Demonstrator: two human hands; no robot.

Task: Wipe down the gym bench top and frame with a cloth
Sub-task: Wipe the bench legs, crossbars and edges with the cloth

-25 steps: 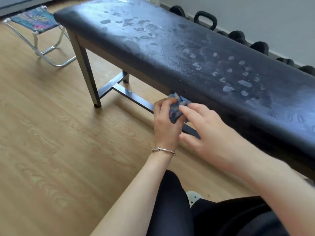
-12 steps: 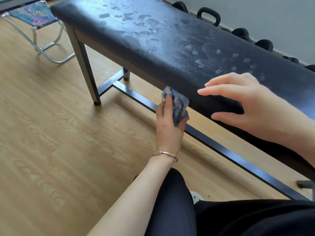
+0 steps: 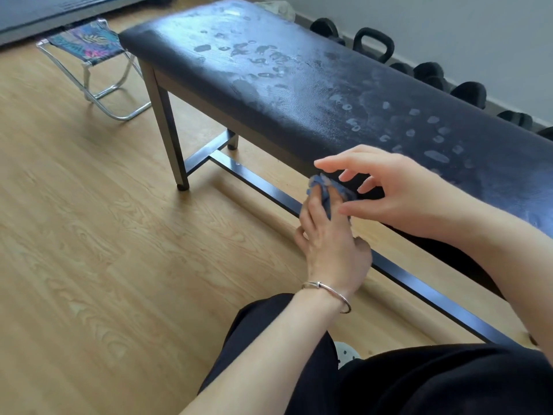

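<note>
Wiping: cloth (image 3: 322,187) at bench (image 3: 299,94) edge.
Your left hand (image 3: 329,247) grips it bunched for pressure; your right hand (image 3: 401,193) hovers empty, fingers spread.

Home gym w/ bench (image 3: 299,94), kettlebells (image 3: 373,31)

My left hand (image 3: 329,241), a bracelet (image 3: 329,290) on its wrist, grips a bunched blue cloth (image 3: 324,190) against the near edge of the bench top (image 3: 299,85). My right hand (image 3: 398,193) hangs just above the cloth, fingers spread. Pale smudges and fingerprints dot the dark padding. The frame's lower bar (image 3: 254,181) runs beneath my hands. A folding stool (image 3: 86,43) stands past the bench's left end, and kettlebells (image 3: 374,46) line the wall behind.
</note>
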